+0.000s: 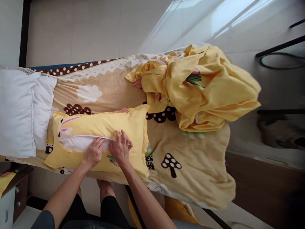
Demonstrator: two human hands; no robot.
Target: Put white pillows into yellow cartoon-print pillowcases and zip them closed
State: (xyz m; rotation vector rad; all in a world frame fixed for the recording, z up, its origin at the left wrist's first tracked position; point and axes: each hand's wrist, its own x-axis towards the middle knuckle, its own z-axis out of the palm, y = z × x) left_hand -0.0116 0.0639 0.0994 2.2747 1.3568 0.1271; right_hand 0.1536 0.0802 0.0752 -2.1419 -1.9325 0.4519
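Observation:
A pillow in a yellow cartoon-print pillowcase (100, 127) lies on the bed near its front edge. The case has a long opening where the white pillow insert (78, 143) shows. My left hand (94, 153) rests on the case just below that opening, fingers curled against the fabric. My right hand (121, 148) lies beside it at the right end of the opening, fingers pressed on the cloth and pinching the edge of the case. The two hands almost touch.
The bed carries a tan sheet (190, 159) with mushroom and cloud prints. A crumpled yellow cover (202, 89) lies heaped at the right. Two white pillows (19, 111) are stacked at the left. A bedside cabinet (16, 194) stands at lower left.

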